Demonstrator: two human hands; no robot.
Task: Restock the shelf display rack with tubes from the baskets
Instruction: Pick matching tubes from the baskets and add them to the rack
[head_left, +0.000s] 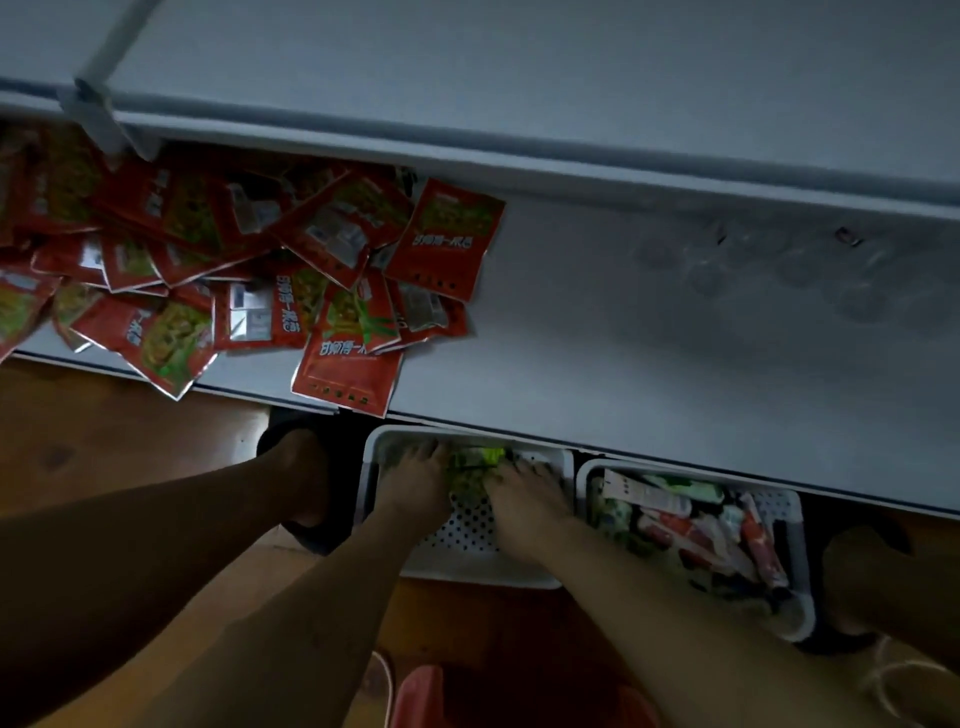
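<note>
Two white perforated baskets stand on the floor under the front edge of the grey shelf (649, 338). Both my hands reach down into the left basket (467, 540). My left hand (415, 480) and my right hand (524, 493) press in from either side on a small bunch of green tubes (475, 465) at the basket's far end. The fingers curl around the bunch, though the dim light hides the exact grip. The right basket (795, 545) is heaped with several red, white and green tubes (691, 530).
A heap of red snack packets (249, 270) covers the shelf's left half, some overhanging its front edge. A higher shelf (519, 78) juts out above. My feet (306, 473) stand on the wooden floor either side of the baskets. Something red (421, 696) lies near the bottom.
</note>
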